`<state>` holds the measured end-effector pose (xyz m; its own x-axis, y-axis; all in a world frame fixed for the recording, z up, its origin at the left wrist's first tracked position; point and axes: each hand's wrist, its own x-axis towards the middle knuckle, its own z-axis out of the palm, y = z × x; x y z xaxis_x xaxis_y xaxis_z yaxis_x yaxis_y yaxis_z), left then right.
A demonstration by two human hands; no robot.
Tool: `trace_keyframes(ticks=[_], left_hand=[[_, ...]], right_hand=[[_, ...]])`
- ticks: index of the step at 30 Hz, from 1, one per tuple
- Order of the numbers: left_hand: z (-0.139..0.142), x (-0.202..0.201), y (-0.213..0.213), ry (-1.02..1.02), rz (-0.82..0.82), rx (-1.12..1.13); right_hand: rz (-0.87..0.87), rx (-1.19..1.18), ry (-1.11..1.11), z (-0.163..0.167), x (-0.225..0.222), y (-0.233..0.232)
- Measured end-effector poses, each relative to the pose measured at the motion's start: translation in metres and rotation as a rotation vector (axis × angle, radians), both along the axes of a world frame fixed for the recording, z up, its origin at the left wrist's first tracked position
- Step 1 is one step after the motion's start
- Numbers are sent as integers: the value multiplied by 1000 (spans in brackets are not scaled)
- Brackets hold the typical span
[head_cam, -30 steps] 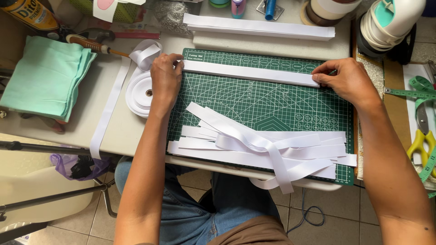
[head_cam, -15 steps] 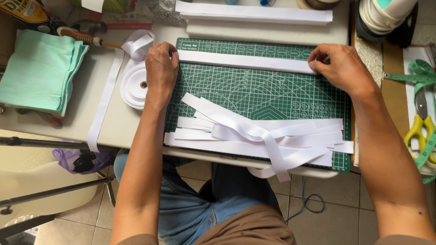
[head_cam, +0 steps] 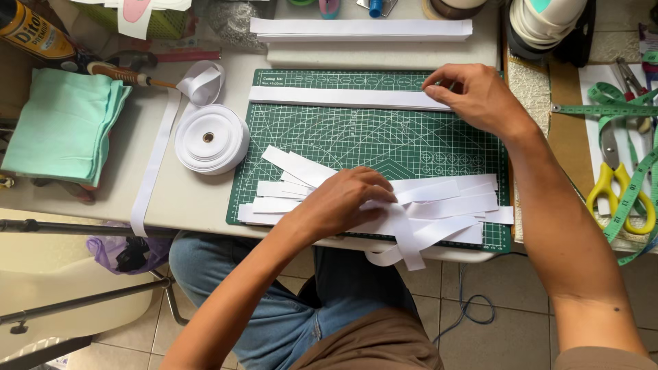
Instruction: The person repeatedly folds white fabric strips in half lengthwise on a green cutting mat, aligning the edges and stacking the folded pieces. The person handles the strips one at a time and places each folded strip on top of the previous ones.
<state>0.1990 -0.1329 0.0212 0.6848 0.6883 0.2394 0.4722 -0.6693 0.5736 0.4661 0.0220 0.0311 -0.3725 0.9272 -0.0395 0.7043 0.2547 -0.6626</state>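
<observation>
A green cutting mat (head_cam: pixel 356 137) lies on the grey table. Across its top edge runs a long white ribbon strip (head_cam: pixel 329 96); my right hand (head_cam: pixel 473 96) pinches its right end. Near the mat's front edge lies a pile of cut white ribbon strips (head_cam: pixel 452 199), some hanging over the table edge. My left hand (head_cam: pixel 343 202) rests palm down on that pile, fingers closed over the strips in the middle. Left of the mat sits a white ribbon roll (head_cam: pixel 210 138) with a loose tail running down toward the table's front.
Folded mint-green cloth (head_cam: pixel 62 127) lies at the far left. A stack of white strips (head_cam: pixel 360 29) sits behind the mat. Yellow-handled scissors (head_cam: pixel 617 185) and a green measuring tape (head_cam: pixel 627 137) lie at the right. A glue bottle (head_cam: pixel 34 31) is in the back left corner.
My left hand left the top strip's left end and came down onto the pile of cut strips. My right hand stays at the strip's right end.
</observation>
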Motion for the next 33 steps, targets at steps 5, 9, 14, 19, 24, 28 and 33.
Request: trace_keyframes(ticks=[5,9,14,19,24,28,33], left_hand=[[15,17,14,-78,245,-127],[14,30,25,-172,368,70],[19,33,35,-98,364,-266],[22,12,41,-73,375,-431],[33,-54,57,-109,285,-428],[41,-112,70,-96,403,-439],[35,-167,98,-256,487,-333]], right_hand=[[354,-249,140,5,-2,-3],[511,-439,163,12,-7,-15],[513,-552,260,26,-1,-16],[447,-553,325,23,3,-12],[167,-427,416,14,6,2],[-85,-344,424,10,13,7],[-109,-266,390,7,15,8]])
